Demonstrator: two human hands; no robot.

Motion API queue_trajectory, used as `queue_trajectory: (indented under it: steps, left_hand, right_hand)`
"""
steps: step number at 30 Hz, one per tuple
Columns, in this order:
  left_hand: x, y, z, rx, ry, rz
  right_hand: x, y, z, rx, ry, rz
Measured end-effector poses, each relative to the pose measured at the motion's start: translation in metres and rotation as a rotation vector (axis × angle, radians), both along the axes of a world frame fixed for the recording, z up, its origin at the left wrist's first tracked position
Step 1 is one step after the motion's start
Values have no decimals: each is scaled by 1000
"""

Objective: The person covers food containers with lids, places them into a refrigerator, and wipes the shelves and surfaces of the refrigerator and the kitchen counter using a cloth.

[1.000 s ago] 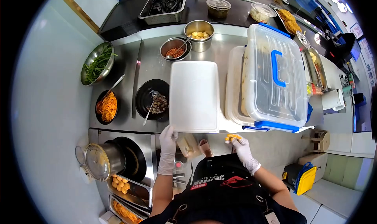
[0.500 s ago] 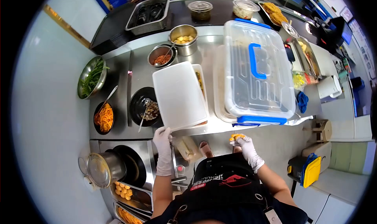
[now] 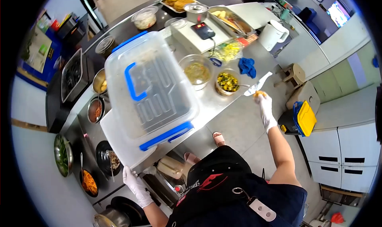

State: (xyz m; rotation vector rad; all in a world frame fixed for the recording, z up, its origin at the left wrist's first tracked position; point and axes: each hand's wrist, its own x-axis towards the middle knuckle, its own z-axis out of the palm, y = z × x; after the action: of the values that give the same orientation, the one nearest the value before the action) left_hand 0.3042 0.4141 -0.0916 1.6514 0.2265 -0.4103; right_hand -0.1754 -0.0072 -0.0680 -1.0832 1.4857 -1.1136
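Observation:
My left hand, in a white glove, has its fingers closed at the near corner of a flat white lid. A large clear plastic box with blue handles overlaps that lid in view. My right hand, also gloved, is stretched out to the right past the counter edge, fingers closed around a small orange-yellow piece of food. Just left of it are a crumpled strip of foil or film and a tub of chopped yellow-green vegetables with a spoon in it.
On the counter are a clear tub, a blue cloth, a scale and a white jug. Bowls of shredded carrot and greens sit left. A yellow-lidded bin and stool stand right.
The view has turned to the right. My right hand has reached out rightward with the food piece, towards the foil strip. My left hand stays at the white lid's corner.

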Motion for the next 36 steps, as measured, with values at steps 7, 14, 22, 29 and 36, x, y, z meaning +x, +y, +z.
queue_trajectory:
  steps: [7,14,22,29,36]
  left_hand:
    - [-8,1,-12,189,91,115]
    - [-80,15,-33,91,116,159]
    - [-159,19,-36,24,262,284]
    - [-179,6,-62,-18,359,371]
    - [-261,-129,-36,347,360,-472]
  right_hand:
    - [-21,-155,-46,-444,776,127]
    - [22,-236,-90,-511,1560,629]
    - [7,-264,-68,-537,1350,790]
    - [-54,-276,-98,-292,623,696]
    - [-56,-243,-96,-21,202,501]
